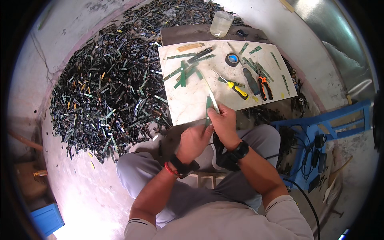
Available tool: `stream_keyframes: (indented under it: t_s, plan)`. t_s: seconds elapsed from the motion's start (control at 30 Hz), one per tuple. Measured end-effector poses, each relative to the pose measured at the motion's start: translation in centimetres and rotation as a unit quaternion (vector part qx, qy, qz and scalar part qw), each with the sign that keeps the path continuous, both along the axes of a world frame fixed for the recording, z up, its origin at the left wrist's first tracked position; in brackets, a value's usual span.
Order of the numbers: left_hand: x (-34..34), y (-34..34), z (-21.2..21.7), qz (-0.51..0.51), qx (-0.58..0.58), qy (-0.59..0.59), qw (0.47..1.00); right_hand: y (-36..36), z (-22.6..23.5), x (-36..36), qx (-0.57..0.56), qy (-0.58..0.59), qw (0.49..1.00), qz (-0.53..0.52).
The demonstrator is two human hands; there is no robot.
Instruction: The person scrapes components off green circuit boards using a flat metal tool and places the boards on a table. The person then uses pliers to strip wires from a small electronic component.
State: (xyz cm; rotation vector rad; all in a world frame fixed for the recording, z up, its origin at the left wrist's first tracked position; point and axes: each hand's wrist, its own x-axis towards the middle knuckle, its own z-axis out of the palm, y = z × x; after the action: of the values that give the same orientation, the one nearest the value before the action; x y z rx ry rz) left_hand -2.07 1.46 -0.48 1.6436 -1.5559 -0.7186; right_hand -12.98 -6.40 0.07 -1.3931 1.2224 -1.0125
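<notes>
Salvage workshop, heap of scrap circuit strips (108,84), hand tools (256,84) on board (192,104)

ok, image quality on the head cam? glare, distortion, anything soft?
Head view: strong fisheye, the white board edges bow and a black vignette rings the frame. Floor at lower left is blown out by glare. Centre is sharp: left hand, right hand and the green strip between them read clearly. The pile of dark strips blurs toward the rim.

smooth pale board (188,100), glossy plastic cup (221,24).
</notes>
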Motion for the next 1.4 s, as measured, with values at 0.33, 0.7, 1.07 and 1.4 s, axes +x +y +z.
stream_keyframes:
  t_s: [0.33, 0.7, 1.07, 1.4]
  plan:
    - [1.3, -0.4, -0.4, 0.008, 0.164, 0.450, 0.878, 0.2, 1.2, -0.2, 0.078, -0.060, 0.995, 0.027]
    - [1.5, -0.3, 0.0, 0.065, 0.151, 0.470, 0.867, 1.1, 1.1, -5.0, -0.068, 0.069, 0.995, 0.006]
    - [1.2, -0.3, -0.7, 0.053, 0.122, 0.439, 0.888, 6.3, 2.6, -8.0, -0.180, 0.217, 0.953, 0.110]
    - [1.2, -0.3, -0.4, 0.061, 0.116, 0.437, 0.890, 2.7, 1.9, -6.7, -0.212, 0.251, 0.939, 0.100]
